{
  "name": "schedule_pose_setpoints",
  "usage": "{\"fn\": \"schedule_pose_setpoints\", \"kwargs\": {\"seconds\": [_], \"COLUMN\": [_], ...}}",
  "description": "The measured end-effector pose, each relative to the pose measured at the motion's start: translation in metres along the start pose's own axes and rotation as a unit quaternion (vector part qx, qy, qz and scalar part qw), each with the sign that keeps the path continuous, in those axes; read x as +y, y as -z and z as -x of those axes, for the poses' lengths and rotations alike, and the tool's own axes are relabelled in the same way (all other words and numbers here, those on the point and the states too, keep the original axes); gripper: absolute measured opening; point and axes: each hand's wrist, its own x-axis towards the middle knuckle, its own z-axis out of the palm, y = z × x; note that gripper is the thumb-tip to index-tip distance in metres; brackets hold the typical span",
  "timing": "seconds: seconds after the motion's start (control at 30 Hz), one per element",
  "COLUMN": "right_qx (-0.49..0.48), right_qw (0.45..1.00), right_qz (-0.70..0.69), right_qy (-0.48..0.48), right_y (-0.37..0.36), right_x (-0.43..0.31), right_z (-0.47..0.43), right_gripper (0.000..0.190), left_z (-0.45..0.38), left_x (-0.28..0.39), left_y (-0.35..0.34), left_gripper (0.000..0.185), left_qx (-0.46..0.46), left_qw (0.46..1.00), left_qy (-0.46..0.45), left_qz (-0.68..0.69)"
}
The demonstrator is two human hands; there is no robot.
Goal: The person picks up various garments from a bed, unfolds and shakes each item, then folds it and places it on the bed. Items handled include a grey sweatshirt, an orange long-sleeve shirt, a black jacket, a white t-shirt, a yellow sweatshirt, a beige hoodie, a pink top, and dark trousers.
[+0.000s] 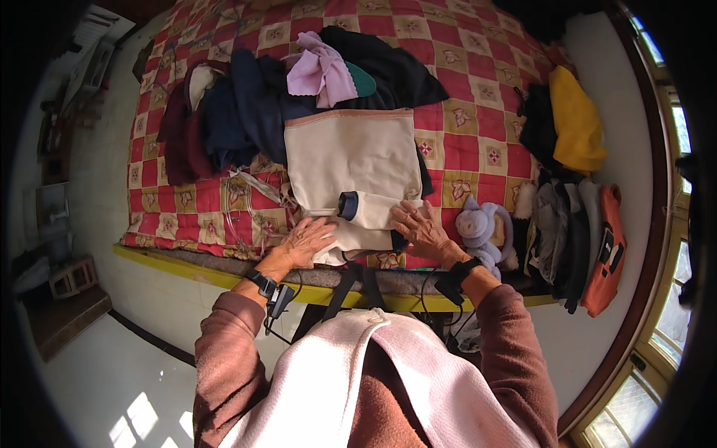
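Observation:
A cream garment (353,159) lies on a red and beige checked quilt (487,106), its body flat and a sleeve with a dark blue cuff folded across its near part. My left hand (310,242) rests palm down on the garment's near left edge. On the right, my right hand (415,228) lies with fingers spread over the folded sleeve. Neither hand is closed round the cloth. Above the garment are a pink scalloped cloth (322,70) and a black garment (400,75).
Dark blue clothing (243,106) and maroon clothing (176,134) lie at the left. A lavender plush toy (476,224) sits right of my right hand. Beyond it are folded clothes, an orange garment (606,252) and a yellow one (574,120). A yellow-green bed edge (196,273) runs in front.

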Motion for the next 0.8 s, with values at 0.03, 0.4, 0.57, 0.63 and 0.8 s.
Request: {"fn": "schedule_pose_setpoints", "kwargs": {"seconds": [0.03,0.4,0.57,0.63,0.8], "right_qx": [0.006,-0.181,0.095,0.067,0.092], "right_qw": [0.999,0.931,0.74,0.731,0.627], "right_qz": [0.039,-0.302,-0.601,-0.571,-0.668], "right_qy": [0.009,-0.096,-0.288,-0.369,-0.39], "right_y": [-0.004,0.032,0.046,0.042,0.011], "right_x": [0.001,0.022,0.057,0.06,0.03], "right_z": [0.001,-0.009,-0.025,-0.022,-0.018], "right_gripper": [0.054,0.024,0.048,0.061,0.052], "left_z": [-0.001,0.007,-0.023,-0.035,-0.036], "left_x": [-0.004,-0.032,-0.076,-0.082,-0.069], "left_y": [-0.001,0.044,0.043,0.027,0.012], "left_gripper": [0.057,0.02,0.035,0.038,0.042], "left_qx": [-0.003,0.01,0.19,0.22,0.287], "left_qw": [1.0,0.885,0.78,0.828,0.766], "left_qy": [-0.011,0.114,0.33,0.379,0.357], "left_qz": [-0.026,0.451,0.496,0.35,0.451]}}
